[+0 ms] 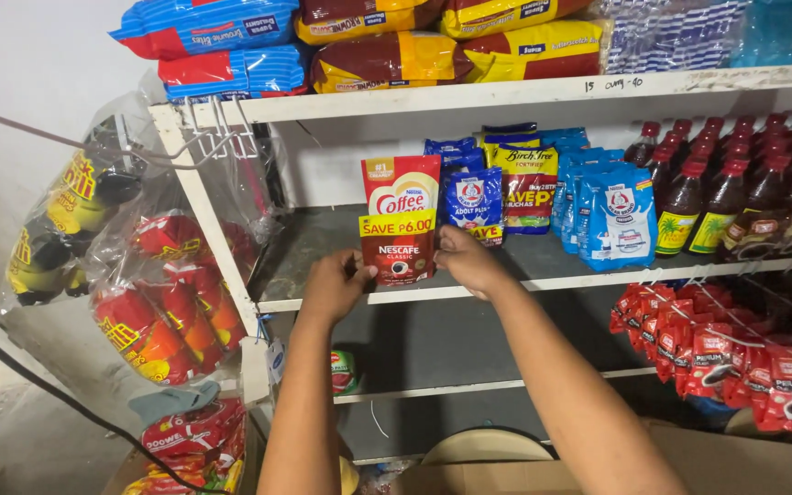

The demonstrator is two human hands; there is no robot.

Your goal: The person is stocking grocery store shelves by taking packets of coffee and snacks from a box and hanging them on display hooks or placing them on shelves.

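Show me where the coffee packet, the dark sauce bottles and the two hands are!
coffee packet [400, 225]: head view, middle of its front.
dark sauce bottles [724, 197]: head view, one bottle's body.
left hand [334, 286]: head view, back of hand.
right hand [469, 261]: head view, back of hand.

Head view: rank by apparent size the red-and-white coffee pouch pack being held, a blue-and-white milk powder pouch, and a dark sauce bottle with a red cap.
1. Red-and-white coffee pouch pack, nearest the camera, so unsure.
2. Blue-and-white milk powder pouch.
3. Dark sauce bottle with a red cap, narrowest.
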